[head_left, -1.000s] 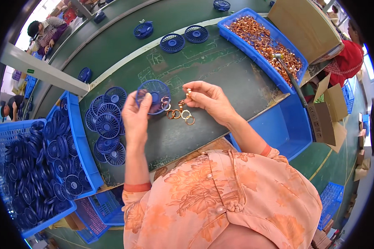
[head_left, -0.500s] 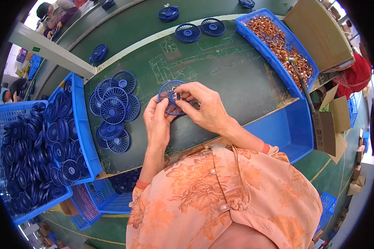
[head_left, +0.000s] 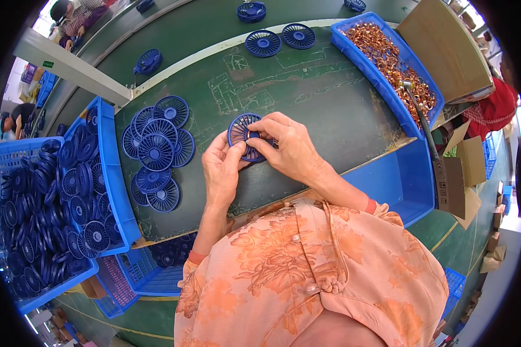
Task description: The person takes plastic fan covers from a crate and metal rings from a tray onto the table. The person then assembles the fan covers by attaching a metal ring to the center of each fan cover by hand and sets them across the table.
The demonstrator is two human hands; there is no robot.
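Over the workbench [head_left: 307,113], a round dark blue fan grille [head_left: 237,128] with thin spokes is gripped at its near left rim by my left hand [head_left: 221,170]. The thumb of that hand lies on the grille's face. My right hand [head_left: 288,141] has its thumb and fingers closed at the hub, pinching a small copper-coloured part [head_left: 249,135] that is mostly hidden by the fingertips. Several more blue grilles [head_left: 156,151] lie overlapping on the bench to the left of my hands.
A blue tray of copper-coloured pieces [head_left: 382,49] stands at the far right, crossed by a dark hose [head_left: 421,113]. Blue crates full of grilles [head_left: 37,202] stand at the left. Two grilles [head_left: 263,43] lie along the far edge, beside a green conveyor [head_left: 197,34]. Cardboard boxes [head_left: 446,46] are at right.
The grille has shifted slightly right, and my right fingers are pressed closer to its hub, covering most of the copper-coloured part. Fan parts on the conveyor have moved right.
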